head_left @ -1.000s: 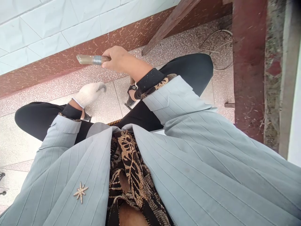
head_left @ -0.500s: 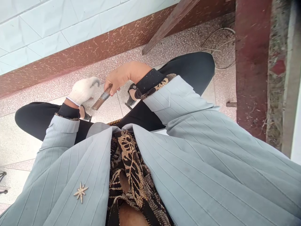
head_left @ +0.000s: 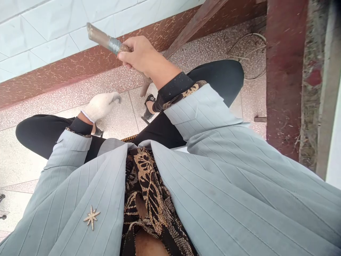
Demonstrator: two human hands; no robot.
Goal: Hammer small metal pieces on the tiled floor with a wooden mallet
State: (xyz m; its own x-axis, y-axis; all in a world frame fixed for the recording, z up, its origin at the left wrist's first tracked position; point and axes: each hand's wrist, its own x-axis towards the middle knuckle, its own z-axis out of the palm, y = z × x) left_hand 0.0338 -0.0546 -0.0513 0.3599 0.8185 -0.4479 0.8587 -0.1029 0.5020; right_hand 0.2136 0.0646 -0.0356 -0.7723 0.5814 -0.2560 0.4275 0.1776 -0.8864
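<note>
1. Where the grey jacket point(head_left: 202, 185) ends, the gloved left hand point(head_left: 100, 105) hangs loosely curled above the floor tiles point(head_left: 122, 117), seemingly grasping nothing.
2. Farther out, the bare right hand point(head_left: 141, 55) is clenched around a wire-wrapped wooden tool point(head_left: 105, 38), raised before the wall point(head_left: 53, 32).

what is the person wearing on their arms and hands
The left hand wears a white knit glove; the right hand is bare. Both arms have pale grey pinstriped jacket sleeves with turned-back cuffs, over black inner cuffs edged in gold patterned trim.
</note>
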